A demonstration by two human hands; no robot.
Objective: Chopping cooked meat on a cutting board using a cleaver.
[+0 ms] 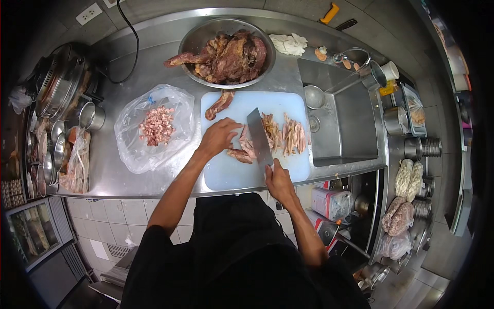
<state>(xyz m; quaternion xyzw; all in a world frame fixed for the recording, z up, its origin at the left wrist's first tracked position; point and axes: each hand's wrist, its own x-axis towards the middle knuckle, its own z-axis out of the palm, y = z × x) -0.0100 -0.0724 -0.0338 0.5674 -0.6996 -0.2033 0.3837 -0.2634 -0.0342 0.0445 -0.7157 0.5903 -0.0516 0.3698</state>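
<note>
A broad cleaver (259,137) is in my right hand (279,181), fingers wrapped around its handle. Its blade stands over a white cutting board (224,175), just right of some cut pale meat (247,143). My left hand (220,136) is at the left of that meat, fingers apart and nothing seen in its grasp; whether the fingertips touch the meat I cannot tell. A browned meat piece (240,155) lies below those fingers. Right of the blade are sliced meat strips (294,135) in two piles. Another browned strip (220,106) rests at the board's upper left.
Behind the board stands a steel bowl (185,38) heaped with browned meat (239,56). Diced meat (157,126) sits in an open plastic bag (129,145) at left. A sink (357,127) with a strainer (314,96) adjoins the board's right. A crumpled white cloth (288,43) lies behind.
</note>
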